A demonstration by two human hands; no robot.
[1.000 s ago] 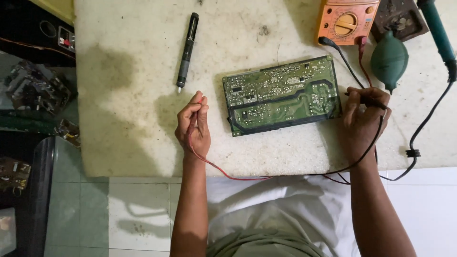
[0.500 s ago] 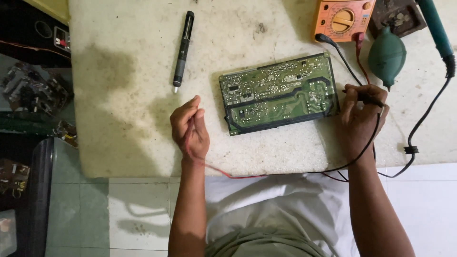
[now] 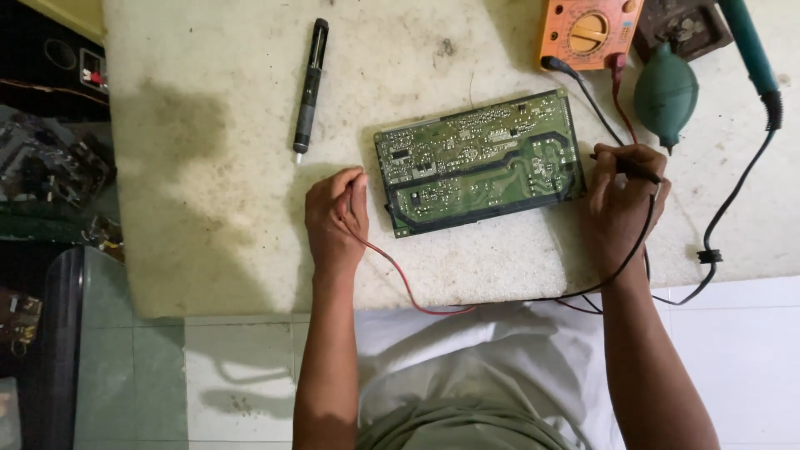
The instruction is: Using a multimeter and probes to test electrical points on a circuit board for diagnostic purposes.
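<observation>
1. The left hand [image 3: 335, 218] rests on the table [image 3: 208, 208] just left of the circuit board [image 3: 479, 161], its fingers [image 3: 357, 185] curled shut around the red probe lead [image 3: 400, 279], which trails off the near edge of the table
2. The right hand [image 3: 621, 200] sits at the board's right end, fingers pinched closed on the black probe [image 3: 625, 165], whose tip touches the board's right edge; its black lead [image 3: 617, 271] loops back over the near edge
3. The green circuit board lies solder side up, slightly tilted, near the middle of the table between the two hands
4. Both leads run from an orange multimeter [image 3: 590, 32] at the far edge
5. Beside the meter, toward the far right corner, lie a green rubber blower bulb [image 3: 665, 93] and a teal-handled soldering iron [image 3: 750, 50]
6. A dark desoldering pump [image 3: 309, 87] lies well left of the board, toward the far edge
</observation>
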